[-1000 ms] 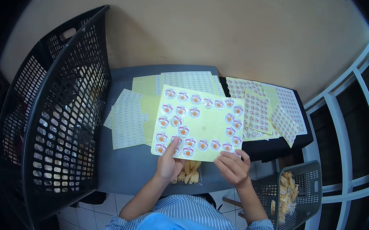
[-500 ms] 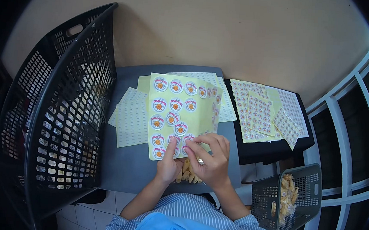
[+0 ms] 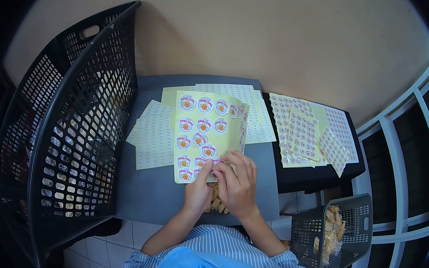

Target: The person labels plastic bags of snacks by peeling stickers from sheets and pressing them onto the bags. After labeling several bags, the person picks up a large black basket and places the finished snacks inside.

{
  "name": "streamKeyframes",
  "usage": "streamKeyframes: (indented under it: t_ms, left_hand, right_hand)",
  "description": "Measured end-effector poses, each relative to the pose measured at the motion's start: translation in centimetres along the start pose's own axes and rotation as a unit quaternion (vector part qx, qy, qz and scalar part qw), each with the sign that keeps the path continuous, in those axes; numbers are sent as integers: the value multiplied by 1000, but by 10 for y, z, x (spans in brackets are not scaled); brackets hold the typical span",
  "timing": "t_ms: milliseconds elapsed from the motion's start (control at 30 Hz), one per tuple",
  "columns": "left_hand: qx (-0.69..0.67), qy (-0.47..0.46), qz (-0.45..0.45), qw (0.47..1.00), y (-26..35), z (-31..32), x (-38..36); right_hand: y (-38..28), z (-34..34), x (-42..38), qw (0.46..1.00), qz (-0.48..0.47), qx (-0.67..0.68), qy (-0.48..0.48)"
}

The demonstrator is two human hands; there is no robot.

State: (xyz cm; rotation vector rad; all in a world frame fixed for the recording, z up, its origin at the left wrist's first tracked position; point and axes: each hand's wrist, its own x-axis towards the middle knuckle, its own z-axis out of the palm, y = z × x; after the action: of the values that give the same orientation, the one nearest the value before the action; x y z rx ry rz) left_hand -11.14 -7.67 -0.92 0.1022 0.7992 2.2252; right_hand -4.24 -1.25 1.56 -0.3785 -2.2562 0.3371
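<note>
A yellow sheet of round stickers is held up over the table, its right side curling back. My left hand grips the sheet's lower edge, thumb on the front and fingers hidden behind. My right hand is closed in a pinch at a round sticker near the sheet's lower right, and its fingers cover part of that sticker. Below and partly behind the hands, a packet of pale snack pieces lies near the table's front edge.
Backing sheets lie on the grey table. More sticker sheets cover a black surface to the right. A large black basket stands at the left. Lower right, a smaller basket holds packets of snacks.
My right hand has shifted slightly left and turned, its fingers drawn closer to my left thumb. The sheet's right side curls back further, and its lower edge sits slightly higher.
</note>
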Motion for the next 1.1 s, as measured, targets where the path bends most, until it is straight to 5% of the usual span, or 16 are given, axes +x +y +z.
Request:
streamKeyframes:
  t_ms: [967, 1033, 1100]
  left_hand:
    - [-71, 22, -113, 991, -4, -7, 15]
    - [-56, 16, -56, 997, 2, -2, 16]
    - [-58, 5, -66, 996, 6, 0, 12]
  right_hand:
    - [13, -12, -46, 978, -196, 41, 65]
    - [14, -19, -47, 974, -106, 147, 133]
    - [22, -24, -29, 933, 94, 218, 272]
